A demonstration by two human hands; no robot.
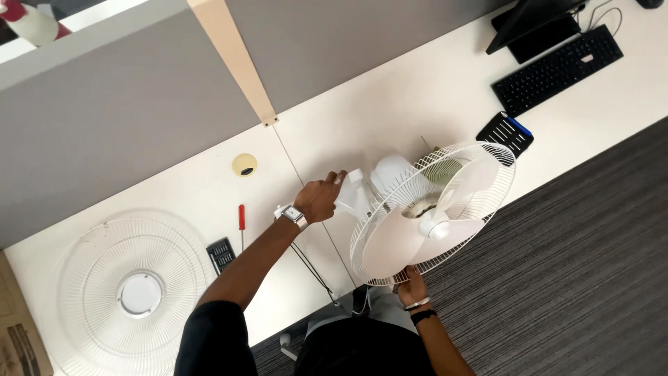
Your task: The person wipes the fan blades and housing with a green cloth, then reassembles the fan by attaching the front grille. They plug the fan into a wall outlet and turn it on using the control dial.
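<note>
**White desk, grey divider, a fan in two hands**

Pale white desk (390, 104) runs diagonally across the view, backed by a grey partition wall (125, 118) with a light wooden strip (233, 59) dividing its panels. Dark ribbed carpet (577, 257) covers the floor along the desk's near edge.

On the desk's far end lie a black keyboard (557, 69) and the base of a monitor (532, 28). A small black case with a blue edge (504, 132) sits near the fan. Closer to the wall rests a round yellowish roll of tape (244, 165). A screwdriver with a red handle (241, 224) lies beside a small black bit holder (220, 254). A detached white fan grille (132, 292) lies flat at the left end of the desk.

The fan (431, 216), white with its blades exposed inside the rear cage, stands at the desk's near edge, tilted toward the person. The left hand (319, 200), wearing a wristwatch, is closed around the fan's white neck behind the motor housing. The right hand (412, 284), with bands on the wrist, grips the lower rim of the wire cage, fingers curled over the wires. A black cord (309, 268) trails off the desk edge.
</note>
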